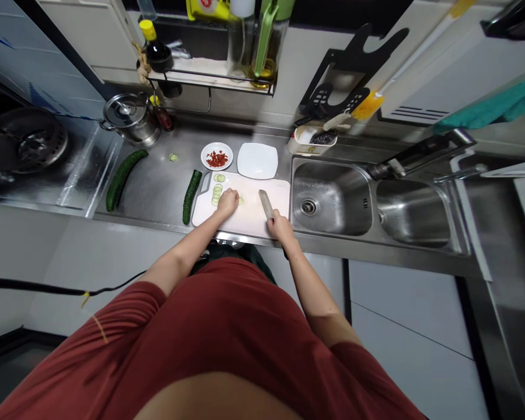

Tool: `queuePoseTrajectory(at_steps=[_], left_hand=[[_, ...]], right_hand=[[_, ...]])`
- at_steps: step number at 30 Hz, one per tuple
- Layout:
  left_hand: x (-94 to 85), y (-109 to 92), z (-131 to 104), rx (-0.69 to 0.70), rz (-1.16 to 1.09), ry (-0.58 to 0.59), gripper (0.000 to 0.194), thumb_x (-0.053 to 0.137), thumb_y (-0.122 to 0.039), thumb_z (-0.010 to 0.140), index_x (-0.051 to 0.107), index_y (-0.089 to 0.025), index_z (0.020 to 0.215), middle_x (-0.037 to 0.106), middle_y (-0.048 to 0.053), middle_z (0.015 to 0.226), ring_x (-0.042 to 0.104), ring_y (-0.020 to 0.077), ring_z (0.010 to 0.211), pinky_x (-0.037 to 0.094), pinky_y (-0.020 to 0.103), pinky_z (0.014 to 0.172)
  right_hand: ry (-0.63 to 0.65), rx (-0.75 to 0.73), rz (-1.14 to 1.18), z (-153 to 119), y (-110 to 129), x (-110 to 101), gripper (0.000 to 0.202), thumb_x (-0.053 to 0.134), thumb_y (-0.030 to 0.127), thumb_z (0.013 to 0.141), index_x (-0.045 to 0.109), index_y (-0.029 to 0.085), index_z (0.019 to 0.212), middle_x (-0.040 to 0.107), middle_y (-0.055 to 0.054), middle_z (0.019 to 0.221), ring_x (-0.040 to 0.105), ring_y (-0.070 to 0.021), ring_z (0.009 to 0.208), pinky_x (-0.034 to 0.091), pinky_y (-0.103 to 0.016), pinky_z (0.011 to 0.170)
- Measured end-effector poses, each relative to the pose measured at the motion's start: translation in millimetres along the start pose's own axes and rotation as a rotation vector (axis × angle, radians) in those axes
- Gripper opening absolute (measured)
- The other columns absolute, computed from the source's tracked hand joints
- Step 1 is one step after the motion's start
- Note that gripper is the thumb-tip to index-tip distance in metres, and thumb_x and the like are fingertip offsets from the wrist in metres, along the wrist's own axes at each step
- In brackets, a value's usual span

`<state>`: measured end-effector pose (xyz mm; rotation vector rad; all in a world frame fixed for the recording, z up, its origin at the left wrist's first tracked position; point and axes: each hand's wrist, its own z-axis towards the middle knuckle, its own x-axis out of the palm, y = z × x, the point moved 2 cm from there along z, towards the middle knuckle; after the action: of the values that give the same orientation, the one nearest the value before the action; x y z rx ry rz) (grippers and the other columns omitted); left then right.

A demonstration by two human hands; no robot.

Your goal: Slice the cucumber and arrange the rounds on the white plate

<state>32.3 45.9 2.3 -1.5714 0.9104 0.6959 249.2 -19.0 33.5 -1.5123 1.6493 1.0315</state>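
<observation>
My right hand [282,226] is wrapped round the handle of a kitchen knife [265,204], whose blade points up and left over the white cutting board [254,224]. My left hand [228,202] rests over the board's middle with fingers curled; whether something is inside them is hidden. Just right of its fingertips shows a pale cucumber slice [241,200]. Several overlapping cucumber slices [217,194] lie left of that hand on the board. Beside the board's left edge is a dark green cucumber piece [192,196].
Behind the board stand a bowl of chopped red pieces [217,157] and a white plate [257,160]. A whole cucumber [125,178] lies farther left, near a lidded steel pot [131,119]. To the right is a double sink [332,224]; a wok [24,140] sits far left.
</observation>
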Motion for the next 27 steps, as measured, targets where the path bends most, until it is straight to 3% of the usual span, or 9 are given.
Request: queuePoseTrajectory(at_steps=[6, 14, 19, 27], left_hand=[[3.8, 1.5, -0.8, 0.017, -0.012, -0.023, 0.018, 0.050, -0.011, 0.082, 0.062, -0.020, 0.093, 0.060, 0.008, 0.100, 0.056, 0.0212, 0.094, 0.043, 0.031, 0.083], [6.6, 4.6, 10.8, -0.108, -0.017, 0.016, 0.022, 0.051, -0.010, 0.081, 0.064, -0.018, 0.096, 0.065, 0.010, 0.101, 0.059, 0.0216, 0.094, 0.043, 0.032, 0.083], [2.7, -0.8, 11.6, -0.125, 0.035, 0.045, 0.018, 0.051, -0.013, 0.082, 0.067, -0.018, 0.088, 0.065, 0.010, 0.101, 0.059, 0.0216, 0.094, 0.044, 0.031, 0.082], [-6.0, -4.2, 0.3, -0.119, -0.039, 0.015, 0.020, 0.050, -0.015, 0.084, 0.066, -0.021, 0.093, 0.069, 0.006, 0.094, 0.060, 0.0187, 0.089, 0.044, 0.028, 0.079]], right_hand=[[0.011, -0.012, 0.000, 6.6, 5.6, -1.6, 0.033, 0.033, 0.026, 0.096, 0.041, 0.015, 0.126, 0.064, -0.015, 0.102, 0.062, -0.0254, 0.094, 0.043, -0.031, 0.076], [-0.003, -0.020, 0.019, 12.3, 4.7, 1.6, 0.033, 0.035, 0.024, 0.093, 0.041, 0.016, 0.125, 0.065, -0.015, 0.102, 0.062, -0.0258, 0.094, 0.044, -0.032, 0.076], [-0.013, -0.022, 0.041, 14.1, 2.0, 4.1, 0.032, 0.036, 0.024, 0.093, 0.041, 0.017, 0.124, 0.065, -0.014, 0.100, 0.062, -0.0253, 0.092, 0.044, -0.033, 0.076], [-0.002, -0.002, 0.051, 14.2, 2.2, 3.3, 0.033, 0.038, 0.026, 0.093, 0.043, 0.016, 0.124, 0.064, -0.014, 0.100, 0.062, -0.0251, 0.093, 0.043, -0.031, 0.076]])
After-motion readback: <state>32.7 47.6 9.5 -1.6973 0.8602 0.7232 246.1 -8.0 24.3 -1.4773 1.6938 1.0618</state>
